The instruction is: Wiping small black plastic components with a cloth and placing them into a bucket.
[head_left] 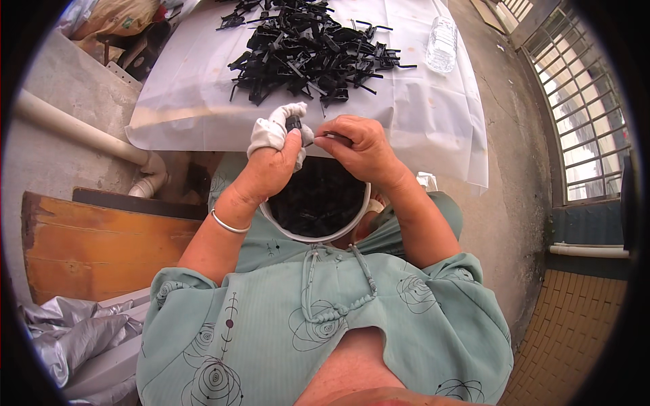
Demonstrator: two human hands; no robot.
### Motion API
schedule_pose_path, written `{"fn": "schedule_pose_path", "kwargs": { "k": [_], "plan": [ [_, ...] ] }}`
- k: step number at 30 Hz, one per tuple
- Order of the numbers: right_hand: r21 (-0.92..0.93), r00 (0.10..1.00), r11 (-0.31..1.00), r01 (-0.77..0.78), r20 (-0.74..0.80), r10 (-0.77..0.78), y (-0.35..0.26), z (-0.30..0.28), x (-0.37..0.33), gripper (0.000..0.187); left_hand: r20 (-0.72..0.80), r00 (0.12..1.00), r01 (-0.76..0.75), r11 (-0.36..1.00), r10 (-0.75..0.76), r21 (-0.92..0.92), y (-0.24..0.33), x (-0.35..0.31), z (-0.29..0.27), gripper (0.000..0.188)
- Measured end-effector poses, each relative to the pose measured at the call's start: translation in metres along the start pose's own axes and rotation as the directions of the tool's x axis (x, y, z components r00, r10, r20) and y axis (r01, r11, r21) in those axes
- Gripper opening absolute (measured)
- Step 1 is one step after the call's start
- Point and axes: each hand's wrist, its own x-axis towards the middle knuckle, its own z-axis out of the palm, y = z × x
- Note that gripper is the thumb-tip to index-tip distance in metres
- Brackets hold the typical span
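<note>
Holding black piece near table edge

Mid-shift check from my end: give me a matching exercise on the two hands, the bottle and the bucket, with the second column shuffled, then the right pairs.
Column one
1. Left hand
2. Right hand
3. Clear bottle
4. Bucket

Column two
A. Lying to the right of the heap of black parts
B. Pale round rim, dark contents
C. Fingers partly covered in white fabric, holding a small black part
D. Bare, thumb and fingers pinched together

Right pairs: 1-C, 2-D, 3-A, 4-B
</note>
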Motion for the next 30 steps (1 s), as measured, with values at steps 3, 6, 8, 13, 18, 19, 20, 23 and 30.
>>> {"fn": "schedule_pose_path", "kwargs": {
  "k": [3,6,8,13,18,19,20,23,30],
  "plan": [
    [0.154,0.998,0.987,-0.036,-0.046,0.043,-0.006,0.005,-0.001,0.017,0.151,0.981,0.147,0.972,-0.12,-0.183,0.004,-0.004,-0.003,0.034],
    [0.268,0.976,0.941,-0.204,-0.024,0.219,-0.006,0.01,-0.001,0.016,0.293,0.939,0.288,0.877,-0.179,-0.386,0.015,-0.008,0.002,0.036],
    [0.269,0.969,0.935,-0.233,-0.021,0.248,-0.009,0.011,0.001,0.015,0.273,0.958,0.177,0.933,-0.09,-0.314,0.008,-0.007,-0.003,0.029],
    [0.152,0.979,0.97,-0.191,0.105,0.176,-0.016,0.009,-0.002,0.022,0.056,0.973,-0.232,0.947,0.226,0.221,-0.005,0.0,0.002,0.022],
    [0.19,0.969,0.951,-0.245,0.064,0.237,-0.016,0.021,-0.003,0.022,0.091,0.929,-0.353,0.788,0.358,0.505,-0.005,-0.002,0.009,0.023],
    [0.243,0.968,0.939,-0.244,0.008,0.249,-0.015,0.026,-0.005,0.022,0.073,0.935,-0.334,0.79,0.347,0.513,-0.002,-0.004,0.01,0.023],
    [0.242,0.968,0.939,-0.244,0.008,0.25,-0.014,0.029,-0.005,0.022,0.056,0.94,-0.315,0.792,0.337,0.522,-0.001,-0.005,0.011,0.023],
    [0.226,0.96,0.936,-0.269,-0.012,0.279,-0.011,0.031,-0.005,0.023,0.072,0.962,-0.258,0.788,0.264,0.559,-0.007,-0.009,0.006,0.025],
    [-0.602,0.98,0.788,-0.128,-0.197,0.009,0.012,0.014,0.003,0.023,0.325,0.818,-0.492,0.284,0.475,0.823,-0.025,0.001,-0.022,0.031]
  ]
}}
